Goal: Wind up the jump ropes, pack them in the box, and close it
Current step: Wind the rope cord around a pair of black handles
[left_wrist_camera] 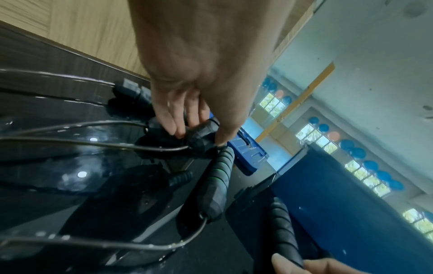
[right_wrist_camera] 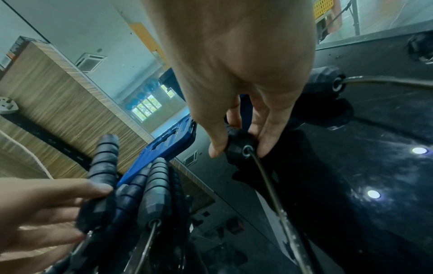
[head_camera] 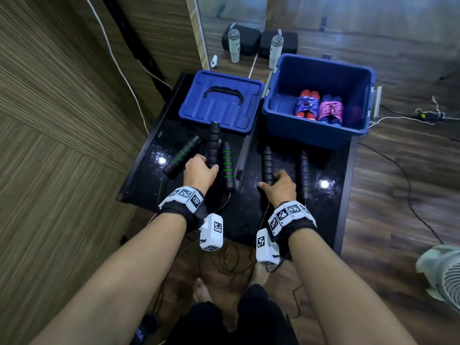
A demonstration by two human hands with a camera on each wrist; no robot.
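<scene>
While our left hand (head_camera: 200, 170) and right hand (head_camera: 280, 186) each grasp a plain black handle (head_camera: 213, 143), we should lift evenly, letting the cord (right_wrist_camera: 269, 185) trail below both grips.

the surface (head_camera: 286, 215) is glossy black, mirror-like. the box (head_camera: 298, 130) and lid (head_camera: 239, 115) look like smooth blue plastic. ribbed matt foam covers the handles (head_camera: 213, 145). the floor (head_camera: 398, 183) is wood-grained.
</scene>
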